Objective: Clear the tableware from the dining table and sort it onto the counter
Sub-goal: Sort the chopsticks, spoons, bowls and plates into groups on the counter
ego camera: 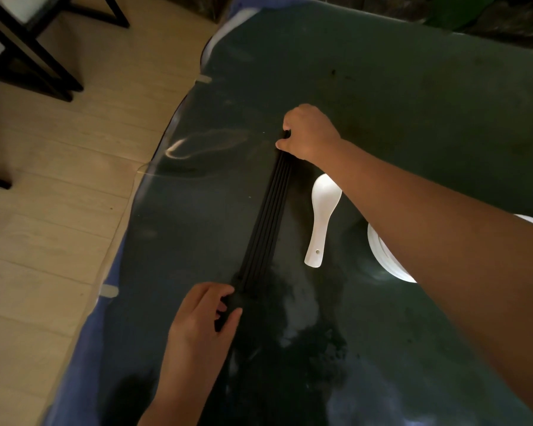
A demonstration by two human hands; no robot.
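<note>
Left hand (202, 315) low, fingers curled, pinching. Right hand (308, 133) far forward, arm outstretched, fist closed, knuckles up.

Pale plank floor (59, 186), dark chairs (22, 47)

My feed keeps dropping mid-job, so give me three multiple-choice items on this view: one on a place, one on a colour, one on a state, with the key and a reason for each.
1. Where does the white ceramic soup spoon lie?
A. Right of the bundle of black chopsticks, on the dark glass table top
B. On the floor
C. Inside the stack of white bowls

2. What colour are the chopsticks?
A. Red
B. Black
C. White

3. How are the chopsticks held?
A. Untouched
B. By one hand only
C. Left hand at the near end, right hand at the far end

Key: 1 A, the spoon rests on the glass between chopsticks and bowls. 2 B, the sticks show black along their length. 3 C, fingers close on both ends.
</note>
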